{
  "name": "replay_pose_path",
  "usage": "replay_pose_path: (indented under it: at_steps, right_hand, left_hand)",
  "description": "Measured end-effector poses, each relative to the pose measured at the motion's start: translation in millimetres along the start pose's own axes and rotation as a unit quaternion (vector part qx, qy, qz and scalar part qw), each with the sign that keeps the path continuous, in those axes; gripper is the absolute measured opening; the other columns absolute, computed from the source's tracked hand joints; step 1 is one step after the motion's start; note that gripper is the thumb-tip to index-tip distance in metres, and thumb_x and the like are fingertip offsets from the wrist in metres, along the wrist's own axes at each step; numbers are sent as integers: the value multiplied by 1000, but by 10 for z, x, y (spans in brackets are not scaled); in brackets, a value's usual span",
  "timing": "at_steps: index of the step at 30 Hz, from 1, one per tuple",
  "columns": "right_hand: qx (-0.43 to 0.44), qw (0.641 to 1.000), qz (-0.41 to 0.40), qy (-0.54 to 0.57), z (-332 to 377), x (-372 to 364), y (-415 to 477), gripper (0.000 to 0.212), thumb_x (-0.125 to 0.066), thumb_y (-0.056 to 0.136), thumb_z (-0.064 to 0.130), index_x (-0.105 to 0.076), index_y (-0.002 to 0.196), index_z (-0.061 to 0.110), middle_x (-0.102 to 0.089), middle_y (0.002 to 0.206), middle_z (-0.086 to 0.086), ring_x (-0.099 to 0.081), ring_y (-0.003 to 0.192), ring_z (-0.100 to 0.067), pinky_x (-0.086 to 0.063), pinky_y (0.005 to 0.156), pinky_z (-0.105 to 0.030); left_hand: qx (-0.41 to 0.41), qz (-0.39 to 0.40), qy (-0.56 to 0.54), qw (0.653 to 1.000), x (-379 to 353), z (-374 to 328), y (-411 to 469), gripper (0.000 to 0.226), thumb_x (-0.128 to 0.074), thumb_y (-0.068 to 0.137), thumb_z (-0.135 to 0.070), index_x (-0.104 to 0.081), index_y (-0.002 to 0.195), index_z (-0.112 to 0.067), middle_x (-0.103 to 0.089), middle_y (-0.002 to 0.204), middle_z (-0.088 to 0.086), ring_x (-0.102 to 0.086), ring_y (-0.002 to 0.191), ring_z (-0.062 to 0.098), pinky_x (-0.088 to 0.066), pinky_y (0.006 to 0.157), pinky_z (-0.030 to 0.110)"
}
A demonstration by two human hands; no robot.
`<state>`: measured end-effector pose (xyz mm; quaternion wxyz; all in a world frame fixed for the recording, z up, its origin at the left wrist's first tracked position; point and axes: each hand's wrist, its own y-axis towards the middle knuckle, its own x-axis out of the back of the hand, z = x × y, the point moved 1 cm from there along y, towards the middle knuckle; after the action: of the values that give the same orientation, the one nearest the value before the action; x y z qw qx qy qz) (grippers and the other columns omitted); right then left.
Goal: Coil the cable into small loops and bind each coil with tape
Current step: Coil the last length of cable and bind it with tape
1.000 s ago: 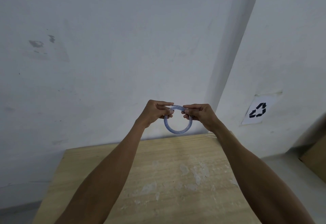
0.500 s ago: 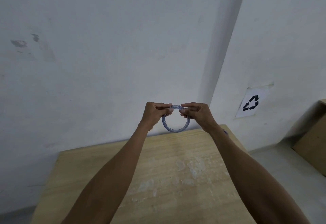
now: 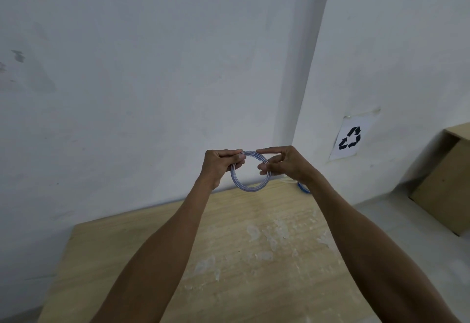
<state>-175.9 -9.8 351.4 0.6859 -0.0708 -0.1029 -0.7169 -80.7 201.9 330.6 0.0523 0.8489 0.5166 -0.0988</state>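
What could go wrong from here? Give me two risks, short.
1. The coil hangs in the air above the table, held only by pinches of the left hand and right hand; no tape shows on it, so a loosened pinch could let the loops spring apart.
2. A blue ring, perhaps the tape, lies near the table's far edge, half hidden behind the right wrist; reaching for it leaves one hand on the coil.
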Motion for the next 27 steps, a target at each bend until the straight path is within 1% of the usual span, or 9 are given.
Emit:
replay_pose_path:
  at_steps: [2,6,9,11,13,16,20,25,27]
  right_hand:
    - [-12,1000,6,-12,-43,45,-8,45,-76,87,0,-68,130,10,-78,98,-19,-77,92,-34,-63,84,-42]
    - [5,1000,-25,-17,-139,102,-6,43,-74,88,-3,-69,129,8,-78,95,-19,-77,88,-35,-63,84,-45]
    - [11,999,-42,0,-161,116,-21,41,-75,88,2,-69,128,8,-78,95,-19,-77,88,-35,-63,82,-42]
    - [15,998,-64,25,-149,111,-37,37,-78,87,6,-71,124,6,-78,97,-19,-77,88,-35,-63,80,-39]
    - [24,995,-81,57,-156,112,-50,33,-76,89,4,-72,122,4,-78,99,-20,-77,89,-35,-62,79,-35]
    - [9,992,-80,92,-189,173,-69,31,-71,91,-1,-71,122,3,-78,103,-19,-76,93,-34,-61,84,-35]
    - [-25,986,-66,150,-211,243,-103,31,-69,92,1,-71,123,4,-76,109,-20,-75,100,-34,-60,88,-32]
    - [-25,986,-92,138,-221,317,-123,28,-70,90,-2,-74,116,9,-78,102,-15,-77,93,-28,-61,84,-30]
    - [-25,987,-93,128,-216,363,-129,29,-70,90,-2,-74,116,10,-79,102,-14,-77,92,-28,-61,84,-30]
  left_hand:
    - [12,3,-2,1000,-29,37,14,24,-81,81,3,-76,105,6,-77,99,23,-76,85,31,-62,81,29]
    - [30,6,4,1000,-107,59,57,26,-82,81,2,-76,105,7,-75,102,28,-76,87,33,-63,82,30]
    - [22,3,11,1000,-164,53,93,26,-83,80,2,-76,104,8,-76,100,28,-76,87,33,-62,81,30]
    - [14,3,12,1000,-205,63,111,25,-83,80,0,-77,103,6,-77,100,25,-76,87,32,-62,81,30]
    - [14,5,3,1000,-251,80,111,24,-83,80,0,-77,103,5,-77,102,25,-76,88,31,-61,82,29]
    - [24,21,-17,999,-303,104,111,23,-81,82,1,-77,105,3,-76,104,24,-76,88,29,-61,84,28]
    - [35,41,-23,998,-362,98,117,22,-78,84,3,-76,106,3,-78,100,19,-76,85,26,-61,82,28]
    - [54,46,-34,997,-466,122,140,19,-78,85,1,-77,104,1,-77,100,18,-75,83,24,-60,81,27]
    - [55,46,-35,997,-504,140,150,19,-79,85,0,-77,104,1,-77,101,19,-75,83,24,-60,81,27]
